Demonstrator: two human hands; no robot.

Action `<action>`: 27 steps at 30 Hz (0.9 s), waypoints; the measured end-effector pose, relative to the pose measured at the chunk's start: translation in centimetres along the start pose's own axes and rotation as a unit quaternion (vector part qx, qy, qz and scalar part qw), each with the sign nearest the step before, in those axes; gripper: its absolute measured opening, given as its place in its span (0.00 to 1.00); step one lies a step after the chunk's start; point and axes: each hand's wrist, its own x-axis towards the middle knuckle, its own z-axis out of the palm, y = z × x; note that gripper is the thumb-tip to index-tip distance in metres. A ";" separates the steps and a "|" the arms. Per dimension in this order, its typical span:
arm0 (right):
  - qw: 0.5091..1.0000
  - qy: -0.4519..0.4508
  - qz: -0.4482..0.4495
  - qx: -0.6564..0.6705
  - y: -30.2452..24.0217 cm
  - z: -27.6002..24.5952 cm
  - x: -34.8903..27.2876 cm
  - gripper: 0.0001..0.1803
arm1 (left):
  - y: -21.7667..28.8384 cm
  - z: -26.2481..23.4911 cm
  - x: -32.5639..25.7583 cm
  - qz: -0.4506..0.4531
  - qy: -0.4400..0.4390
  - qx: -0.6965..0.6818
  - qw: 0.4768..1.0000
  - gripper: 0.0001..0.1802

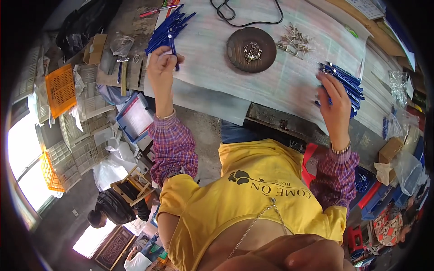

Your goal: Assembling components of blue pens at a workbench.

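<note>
blue pen barrels lie in two piles on the white-covered table (271, 86): left hand (162, 61) pinches one barrel (173, 49) beside the far pile (169, 27); right hand (334, 101) grasps the near pile (343, 83).

The worktop (289, 118) is covered with pale printed paper sheets (271, 77). On the far left lies a heap of blue pens (168, 28); a second heap of blue pens (343, 83) lies on the right. Between them sits a round brown lid (251, 49) with small metal bits in it. Just right of it is a scatter of metal clips (294, 41). A black cable (246, 16) loops along the far edge.
</note>
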 end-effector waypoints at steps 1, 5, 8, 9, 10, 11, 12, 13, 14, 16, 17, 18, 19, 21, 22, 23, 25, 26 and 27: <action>1.000 -0.003 -0.022 -0.018 0.0 0.5 1.4 0.15 | 1.0 0.3 -0.7 -0.050 -0.030 -0.162 0.985 0.05; 0.993 -0.033 -0.062 -0.090 1.0 2.6 6.1 0.17 | 1.0 0.1 -2.8 -0.077 -0.119 -0.365 0.920 0.08; 0.994 -0.034 -0.056 -0.092 2.1 3.6 6.7 0.17 | 2.0 0.9 -4.7 -0.138 -0.187 -0.426 0.875 0.11; 0.994 -0.035 -0.046 -0.094 2.2 3.8 6.8 0.17 | 2.7 1.3 -5.2 -0.153 -0.193 -0.438 0.864 0.12; 0.994 -0.036 -0.048 -0.092 2.2 3.9 6.7 0.17 | 3.2 1.4 -5.5 -0.168 -0.200 -0.450 0.854 0.12; 0.995 -0.029 -0.047 -0.087 2.4 4.1 6.5 0.18 | 3.2 1.6 -5.8 -0.168 -0.198 -0.449 0.855 0.12; 0.995 -0.021 -0.044 -0.084 2.5 4.2 6.2 0.18 | 3.0 1.8 -6.1 -0.144 -0.208 -0.430 0.867 0.13; 0.995 -0.021 -0.044 -0.083 2.6 4.3 6.1 0.18 | 2.8 1.9 -6.3 -0.119 -0.218 -0.410 0.877 0.14; 0.995 -0.033 -0.036 -0.083 2.7 4.4 5.9 0.19 | 2.7 2.0 -6.3 -0.120 -0.219 -0.410 0.877 0.14; 0.995 -0.044 -0.028 -0.082 2.5 4.2 5.7 0.20 | 2.4 2.2 -6.4 -0.117 -0.235 -0.391 0.882 0.16; 0.995 -0.051 -0.025 -0.077 2.2 4.0 5.6 0.19 | 2.5 2.4 -6.4 -0.117 -0.235 -0.391 0.882 0.16; 0.996 -0.057 -0.021 -0.071 2.0 3.7 5.5 0.18 | 2.5 2.7 -6.6 -0.123 -0.226 -0.407 0.876 0.16; 0.996 -0.057 -0.022 -0.070 1.8 3.5 5.4 0.18 | 2.7 2.8 -6.7 -0.129 -0.216 -0.422 0.871 0.17; 0.996 -0.062 -0.037 -0.060 1.6 2.9 5.1 0.15 | 2.0 3.1 -6.7 -0.134 -0.223 -0.461 0.848 0.17; 0.996 -0.062 -0.037 -0.058 1.4 2.7 4.9 0.15 | 1.6 3.3 -6.7 -0.140 -0.231 -0.501 0.822 0.16; 0.997 -0.070 -0.030 -0.030 1.3 2.5 4.8 0.13 | 1.4 3.4 -6.8 -0.140 -0.231 -0.499 0.823 0.16; 0.997 -0.079 -0.022 0.001 0.8 2.1 4.4 0.12 | 1.3 3.8 -7.0 -0.157 -0.205 -0.505 0.824 0.15; 0.993 -0.096 -0.007 0.063 0.4 1.9 4.3 0.12 | 1.4 4.1 -6.9 -0.157 -0.204 -0.503 0.825 0.15; 0.986 -0.113 0.007 0.125 -0.1 1.9 4.1 0.11 | 1.7 4.5 -6.8 -0.150 -0.189 -0.496 0.834 0.14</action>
